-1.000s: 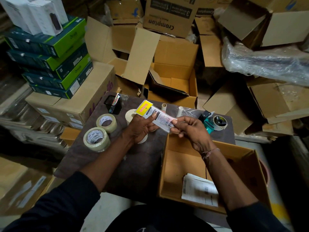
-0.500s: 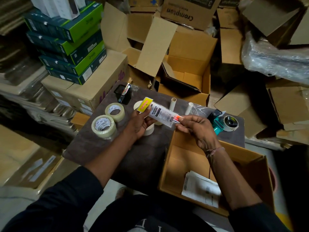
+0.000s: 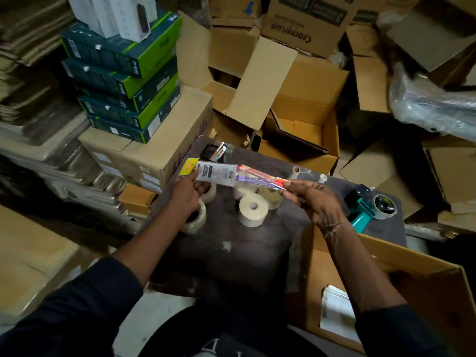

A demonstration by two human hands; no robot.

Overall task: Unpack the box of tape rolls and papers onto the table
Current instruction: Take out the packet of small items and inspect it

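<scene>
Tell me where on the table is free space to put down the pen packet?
The near part of the dark table is bare, between the white roll and the open box. The far side is crowded with tape rolls and the teal dispenser.

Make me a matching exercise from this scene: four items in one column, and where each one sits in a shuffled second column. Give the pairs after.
Items
1. pen packet
2. papers
3. tape dispenser
4. green boxes

Places
A. stacked on a closed carton left of the table
B. held in the air by the left hand, with the right hand pulling pens out of it
C. at the table's right edge
D. lying in the bottom of the open box

Pairs: 1-B, 2-D, 3-C, 4-A
</scene>
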